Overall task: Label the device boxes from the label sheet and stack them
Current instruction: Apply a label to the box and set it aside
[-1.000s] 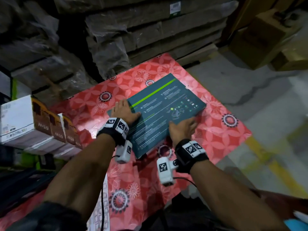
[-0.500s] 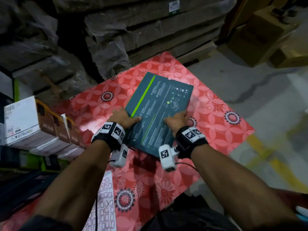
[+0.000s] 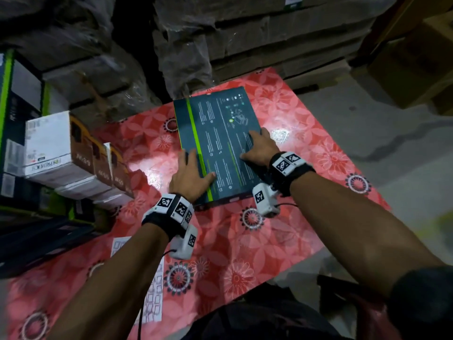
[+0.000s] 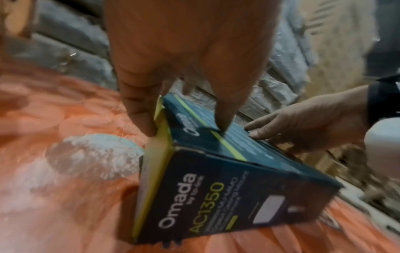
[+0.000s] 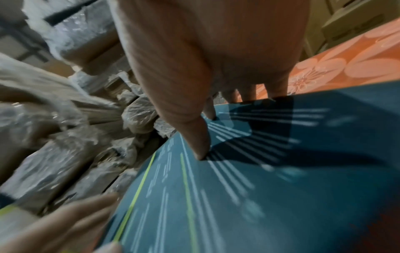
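Device box (image 3: 218, 146) lies flat, printed back face up, on the red floral mat (image 3: 282, 241) on the floor, long edges running away from the person. Likely squared up like that so the top face is reachable for a label; none visible on it yet.

Left hand (image 3: 190, 174): palm down on the near-left corner, thumb across the green stripe. In the left wrist view one finger hooks over the yellow side edge, so it bears on the box more than it grips. Right hand (image 3: 257, 147): fingers spread and flat on the right edge, pressing, nothing held.

Label sheet (image 3: 153, 290) sits on the mat near the person, partly under the left forearm, well apart from the box. Next step is probably peeling one off.

White-and-brown cartons (image 3: 58, 146) are stacked at left.
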A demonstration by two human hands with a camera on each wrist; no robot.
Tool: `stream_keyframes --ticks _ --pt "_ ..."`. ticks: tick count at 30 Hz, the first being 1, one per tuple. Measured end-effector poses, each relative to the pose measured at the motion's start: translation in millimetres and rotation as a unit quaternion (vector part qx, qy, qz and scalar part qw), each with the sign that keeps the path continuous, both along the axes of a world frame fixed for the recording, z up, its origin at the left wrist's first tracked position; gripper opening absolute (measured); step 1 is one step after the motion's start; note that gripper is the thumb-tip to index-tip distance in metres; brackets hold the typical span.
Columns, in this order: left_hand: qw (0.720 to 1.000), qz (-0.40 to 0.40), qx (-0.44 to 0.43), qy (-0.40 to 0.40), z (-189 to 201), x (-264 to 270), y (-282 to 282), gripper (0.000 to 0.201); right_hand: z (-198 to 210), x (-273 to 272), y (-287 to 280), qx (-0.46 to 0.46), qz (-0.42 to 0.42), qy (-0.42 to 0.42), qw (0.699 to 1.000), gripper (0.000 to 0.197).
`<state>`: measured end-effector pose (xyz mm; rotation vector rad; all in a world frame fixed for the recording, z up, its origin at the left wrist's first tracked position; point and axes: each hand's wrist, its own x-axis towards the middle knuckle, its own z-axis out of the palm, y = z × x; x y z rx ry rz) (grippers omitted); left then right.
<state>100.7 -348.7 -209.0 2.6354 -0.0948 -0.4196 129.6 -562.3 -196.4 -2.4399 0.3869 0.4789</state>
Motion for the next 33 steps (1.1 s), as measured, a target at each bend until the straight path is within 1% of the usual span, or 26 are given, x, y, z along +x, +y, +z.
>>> stream_keyframes --ticks 2,4,7,10,12,14,19,21,23,24,26,28,30,31,33 --pt "0.998 -0.063 0.019 0.008 -4 -6 0 0.086 -6 -15 0 -0.002 0.010 -0.009 1.000 0.072" --pt "0.992 -0.113 0.053 0.014 -6 -15 0 0.090 -11 -30 -2 -0.015 0.024 -0.015 0.999 0.080" --pt "0.984 -0.155 0.093 -0.003 -6 -30 -1 0.096 -14 -54 -4 -0.041 0.058 -0.003 0.997 0.091" --pt "0.978 -0.181 0.100 -0.026 -7 -36 2 0.094 -7 -74 -4 -0.044 0.099 0.023 0.994 0.104" --pt "0.980 -0.178 0.080 -0.036 -9 -36 4 0.088 -4 -82 -4 -0.047 0.125 0.035 0.990 0.111" --pt "0.982 -0.169 0.067 -0.045 -10 -35 5 0.085 -4 -83 -6 -0.066 0.142 0.036 0.987 0.113" --pt "0.987 -0.134 0.053 -0.072 -14 -37 3 0.078 -6 -76 -5 -0.104 0.143 0.012 0.984 0.101" --pt "0.989 -0.118 0.052 -0.074 -14 -36 -1 0.076 -5 -70 -3 -0.142 0.151 0.005 0.978 0.099" --pt "0.990 -0.110 0.058 -0.062 -13 -34 -3 0.073 -4 -67 2 -0.187 0.157 -0.010 0.970 0.092" --pt "0.991 -0.108 0.061 -0.058 -13 -35 -3 0.070 -3 -69 5 -0.204 0.159 -0.024 0.966 0.085" --pt "0.989 -0.111 0.055 -0.076 -10 -40 1 0.061 0 -78 17 -0.227 0.164 -0.073 0.957 0.064" --pt "0.986 -0.113 0.035 -0.117 -8 -50 13 0.045 4 -90 35 -0.208 0.168 -0.129 0.955 0.044" --pt "0.984 -0.097 0.024 -0.147 -7 -66 30 0.033 9 -100 58 -0.153 0.163 -0.167 0.960 0.034" --pt "0.984 -0.084 0.025 -0.153 -6 -74 39 0.031 12 -104 70 -0.117 0.166 -0.174 0.964 0.031" --pt "0.987 -0.050 0.037 -0.151 -4 -90 59 0.032 14 -108 95 -0.040 0.181 -0.161 0.969 0.026"
